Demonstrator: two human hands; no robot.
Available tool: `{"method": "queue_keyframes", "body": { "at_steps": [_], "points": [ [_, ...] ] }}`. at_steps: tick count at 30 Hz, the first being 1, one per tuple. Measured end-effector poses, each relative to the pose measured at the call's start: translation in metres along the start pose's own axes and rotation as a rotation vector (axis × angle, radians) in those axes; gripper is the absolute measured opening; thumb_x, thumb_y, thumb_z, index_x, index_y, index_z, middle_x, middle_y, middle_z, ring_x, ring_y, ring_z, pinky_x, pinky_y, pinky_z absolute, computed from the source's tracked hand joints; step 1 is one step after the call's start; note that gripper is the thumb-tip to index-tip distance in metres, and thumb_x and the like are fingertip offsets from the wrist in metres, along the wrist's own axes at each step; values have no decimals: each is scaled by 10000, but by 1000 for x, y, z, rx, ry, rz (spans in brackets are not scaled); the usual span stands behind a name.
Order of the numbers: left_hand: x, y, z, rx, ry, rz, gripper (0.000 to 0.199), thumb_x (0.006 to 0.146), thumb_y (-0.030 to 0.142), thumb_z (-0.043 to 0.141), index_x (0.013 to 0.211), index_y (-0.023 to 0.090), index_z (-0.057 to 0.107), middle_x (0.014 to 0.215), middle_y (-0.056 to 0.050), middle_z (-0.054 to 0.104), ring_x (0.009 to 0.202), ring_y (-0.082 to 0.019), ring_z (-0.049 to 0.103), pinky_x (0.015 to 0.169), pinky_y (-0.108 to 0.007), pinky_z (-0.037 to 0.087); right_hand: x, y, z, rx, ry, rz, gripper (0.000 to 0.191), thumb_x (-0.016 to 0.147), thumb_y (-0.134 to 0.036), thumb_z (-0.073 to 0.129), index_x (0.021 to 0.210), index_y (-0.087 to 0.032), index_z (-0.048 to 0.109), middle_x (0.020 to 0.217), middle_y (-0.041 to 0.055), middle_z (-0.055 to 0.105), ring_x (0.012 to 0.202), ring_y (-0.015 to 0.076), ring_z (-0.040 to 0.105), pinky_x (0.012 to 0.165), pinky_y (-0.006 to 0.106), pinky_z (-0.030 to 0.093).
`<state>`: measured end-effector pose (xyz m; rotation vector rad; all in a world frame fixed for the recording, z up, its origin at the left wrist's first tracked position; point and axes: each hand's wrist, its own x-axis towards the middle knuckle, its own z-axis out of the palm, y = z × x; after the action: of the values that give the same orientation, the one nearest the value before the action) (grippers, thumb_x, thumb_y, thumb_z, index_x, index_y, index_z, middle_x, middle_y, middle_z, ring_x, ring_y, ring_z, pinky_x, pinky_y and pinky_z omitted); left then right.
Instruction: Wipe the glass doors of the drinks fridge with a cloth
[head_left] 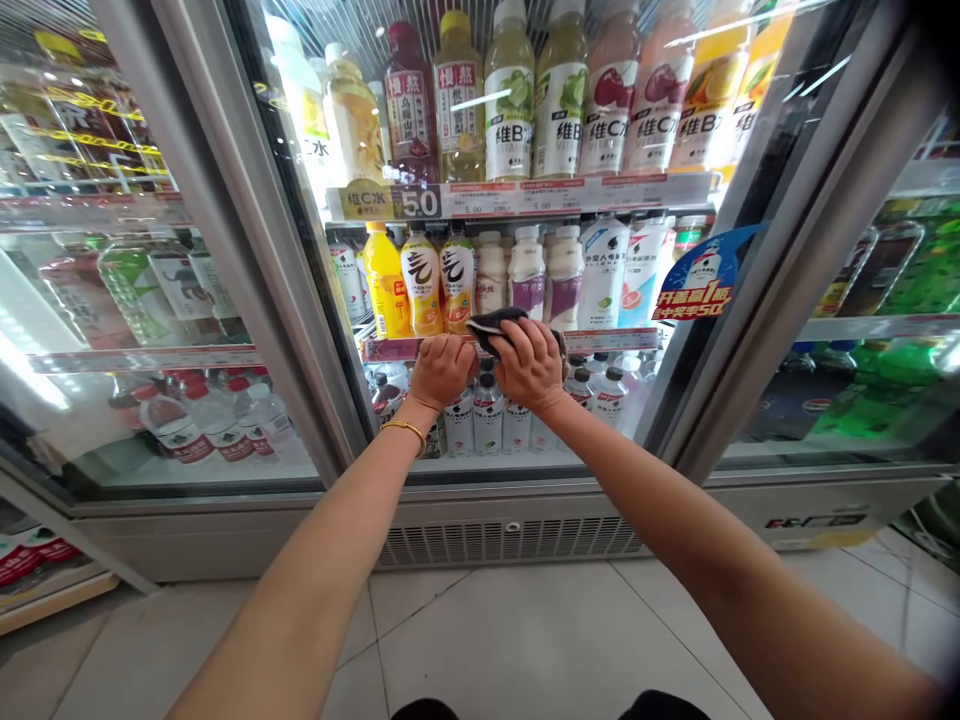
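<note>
A dark cloth [495,326] is bunched under my right hand [531,365], whose bent fingers wrap over it in front of the glass door of a drinks fridge. Just to the left, my left hand [442,370] is closed with its fingers curled in; whatever it holds, if anything, is hidden. A gold bracelet [405,430] circles the left wrist. Behind the hands, a shelf edge [615,340] runs across the fridge, with yellow bottles [386,285] and purple-labelled bottles [527,270] above it and small white-labelled bottles [487,415] below.
Metal door frames [300,300] stand on both sides, with more bottles behind the neighbouring doors. A blue and red sticker [701,275] is on the glass at the right. Below are a vent grille [510,540] and the tiled floor [510,630]. Dark shoe tips show at the bottom.
</note>
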<state>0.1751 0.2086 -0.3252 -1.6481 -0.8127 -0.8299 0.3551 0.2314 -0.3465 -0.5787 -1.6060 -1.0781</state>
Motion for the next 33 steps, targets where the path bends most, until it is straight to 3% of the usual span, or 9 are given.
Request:
{"method": "queue_keyframes", "body": {
  "at_steps": [5, 7, 11, 14, 16, 22, 29, 31, 33],
  "points": [
    [2, -4, -10, -91, -149, -11, 263, 934, 264, 378, 803, 182, 592, 764, -84, 593, 787, -237, 513, 717, -375, 312, -32, 36, -21, 157, -251, -310, 357, 870, -334, 495, 1212, -270, 573, 1253, 26, 611, 1228, 222, 485, 1094, 443, 349],
    [0, -10, -14, -104, -177, -15, 281, 937, 259, 359, 801, 183, 593, 772, -90, 594, 788, -243, 507, 718, -380, 312, -37, 54, -31, 133, -295, -347, 341, 866, -326, 495, 1189, -273, 588, 1250, 12, 611, 1223, 218, 483, 1092, 441, 352],
    [-7, -21, -16, -85, -162, -38, 279, 934, 259, 357, 815, 182, 598, 784, -97, 591, 799, -255, 501, 718, -386, 313, -20, 63, -35, 39, -211, -70, 313, 845, -282, 491, 1135, -246, 605, 1227, 49, 605, 1214, 241, 468, 1071, 463, 345],
    [-11, -25, -12, -52, -116, -46, 268, 928, 257, 370, 798, 185, 593, 763, -89, 581, 783, -251, 499, 704, -381, 307, 8, 39, -20, -7, -39, 265, 325, 849, -256, 441, 1140, -214, 581, 1250, 99, 565, 1235, 277, 435, 1050, 506, 334],
    [-13, -24, -9, 3, -54, -27, 250, 919, 253, 392, 776, 187, 586, 733, -78, 571, 761, -243, 497, 698, -376, 305, 24, 15, -5, -13, 56, 367, 348, 861, -253, 411, 1173, -197, 555, 1264, 123, 544, 1261, 295, 406, 1046, 529, 322],
    [-15, -22, -9, 78, 29, 8, 216, 906, 246, 431, 761, 184, 578, 719, -69, 576, 739, -236, 502, 692, -369, 312, 16, -29, 15, 97, -66, 46, 384, 877, -300, 456, 1250, -249, 529, 1305, 76, 558, 1272, 267, 432, 1093, 489, 298],
    [-18, -34, -21, 0, -103, 55, 241, 923, 255, 397, 808, 177, 595, 784, -86, 598, 777, -238, 507, 706, -370, 324, -18, 20, -14, 208, -259, -361, 354, 863, -312, 512, 1210, -294, 574, 1267, 16, 610, 1232, 218, 488, 1079, 434, 349],
    [-21, -43, -26, 21, -82, 51, 234, 917, 244, 405, 796, 179, 593, 768, -83, 593, 774, -237, 497, 704, -370, 323, -14, 33, -21, 199, -214, -395, 333, 852, -301, 523, 1177, -279, 593, 1238, 24, 623, 1222, 215, 485, 1063, 422, 366],
    [-26, -52, -28, 46, -45, 29, 223, 909, 230, 415, 779, 181, 589, 743, -79, 583, 766, -236, 485, 700, -369, 318, -1, 34, -23, 119, -125, -302, 320, 845, -285, 518, 1152, -249, 602, 1214, 50, 625, 1209, 222, 481, 1047, 423, 372]
  ]
}}
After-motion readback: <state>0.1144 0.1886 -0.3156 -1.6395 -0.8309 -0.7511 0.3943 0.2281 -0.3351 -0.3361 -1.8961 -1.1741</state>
